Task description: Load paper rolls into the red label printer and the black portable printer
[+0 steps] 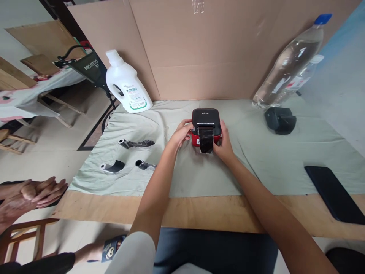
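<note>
A small black-topped label printer point(205, 117) with a red lower body stands on the cloth in front of me. A strip of dark, shiny ribbon point(206, 140) hangs from its front slot. My left hand point(182, 133) grips the printer's left side, thumb near the front corner. Against its right side, my right hand point(224, 143) is closed, the fingers partly hidden behind the body. To the left lie three small rolls with dark film trailing from them: an upper roll point(137, 144), a lower-left roll point(112, 166) and a third roll point(145, 164) partly covered by my left forearm.
A white detergent bottle point(128, 85) stands back left against a cardboard panel point(205, 49). Back right are a large clear bottle point(291, 62), a smaller bottle point(302, 78) and a black device point(280, 120). A phone point(335, 193) lies front right. Another person's clasped hands point(42, 192) are at left.
</note>
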Demonstrator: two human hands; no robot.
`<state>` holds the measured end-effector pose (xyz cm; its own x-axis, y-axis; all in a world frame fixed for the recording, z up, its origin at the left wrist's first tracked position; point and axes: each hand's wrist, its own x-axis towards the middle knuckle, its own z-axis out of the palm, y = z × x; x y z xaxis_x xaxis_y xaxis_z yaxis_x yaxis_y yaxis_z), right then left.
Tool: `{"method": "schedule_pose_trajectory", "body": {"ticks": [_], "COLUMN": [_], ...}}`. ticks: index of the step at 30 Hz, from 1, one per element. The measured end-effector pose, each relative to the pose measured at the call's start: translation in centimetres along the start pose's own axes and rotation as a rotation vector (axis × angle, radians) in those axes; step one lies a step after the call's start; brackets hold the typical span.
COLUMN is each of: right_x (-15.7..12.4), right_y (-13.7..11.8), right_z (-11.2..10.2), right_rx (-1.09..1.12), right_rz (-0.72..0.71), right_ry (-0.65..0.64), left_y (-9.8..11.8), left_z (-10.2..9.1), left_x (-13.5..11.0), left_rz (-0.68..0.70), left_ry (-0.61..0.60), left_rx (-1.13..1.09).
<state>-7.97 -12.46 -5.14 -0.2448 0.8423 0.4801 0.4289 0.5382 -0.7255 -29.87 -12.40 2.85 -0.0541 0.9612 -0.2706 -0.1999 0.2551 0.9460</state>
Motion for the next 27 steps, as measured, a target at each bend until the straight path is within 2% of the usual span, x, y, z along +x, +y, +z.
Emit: {"method": "schedule_pose_trajectory", "body": {"ticks": [8,12,16,20,21,22,27], "right_x": [1.2,5.0,10.1,12.1,12.2,12.3,14.8], "right_y": [-1.7,-3.0,-4.7,-6.5,-6.9,-7.1,-7.0], "right_z": [-2.4,-3.1,-3.3,-3.1,-3.0,-2.8,-1.5], "right_rx": [0.080,0.024,-0.058,-0.273,-0.323,-0.356,-0.499], "right_rz": [0.042,0.136,0.260,0.159,0.128,0.104,0.083], "right_ry": [-0.022,-0.037,0.014,0.178,0.153,0.072,-0.608], "left_y": [-0.8,-1.6,-2.1,-1.8,-1.7,-1.5,-1.1], "left_z": [-0.2,0.2,1.0,1.1,1.0,0.9,0.7], "left_x": [0.3,0.1,0.2,0.3,0.3,0.3,0.1], "left_rz": [0.033,0.065,0.128,0.141,0.135,0.129,0.137], "left_ry": [0.007,0.031,0.127,0.114,0.108,0.102,0.080], "left_rx": [-0.001,0.007,-0.033,0.018,0.026,0.033,0.050]}}
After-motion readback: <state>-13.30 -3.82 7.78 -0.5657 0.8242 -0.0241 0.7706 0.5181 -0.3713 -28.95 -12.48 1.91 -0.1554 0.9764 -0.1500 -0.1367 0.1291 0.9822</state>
